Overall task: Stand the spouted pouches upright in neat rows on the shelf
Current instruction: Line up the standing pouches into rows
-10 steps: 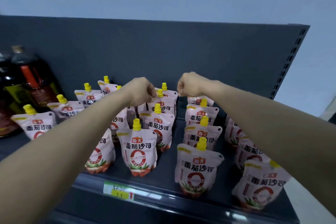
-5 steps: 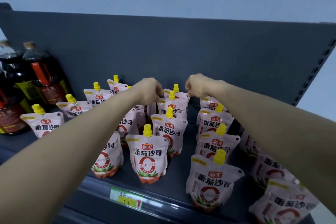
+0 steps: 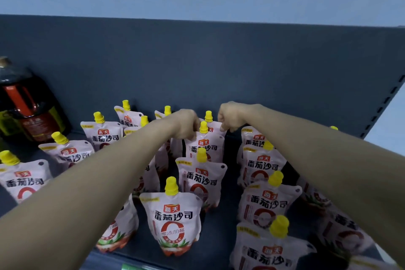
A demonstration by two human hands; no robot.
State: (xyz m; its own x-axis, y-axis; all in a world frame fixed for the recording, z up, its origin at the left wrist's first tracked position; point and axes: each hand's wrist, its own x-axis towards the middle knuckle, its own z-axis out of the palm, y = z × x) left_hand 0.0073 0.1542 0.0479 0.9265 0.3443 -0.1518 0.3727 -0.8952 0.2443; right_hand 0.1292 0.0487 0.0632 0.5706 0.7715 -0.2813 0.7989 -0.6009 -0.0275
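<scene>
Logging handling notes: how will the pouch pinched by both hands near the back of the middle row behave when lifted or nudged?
The pouch is probably floppy: the left hand and right hand each pinch a top corner, as if steadying soft film. It likely tips easily when nudged, standing tall with its yellow cap on top.

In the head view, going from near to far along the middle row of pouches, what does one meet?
Front pouch → second pouch → third pouch → back pouch, pinched at the top by the left hand and right hand → back panel.
</scene>
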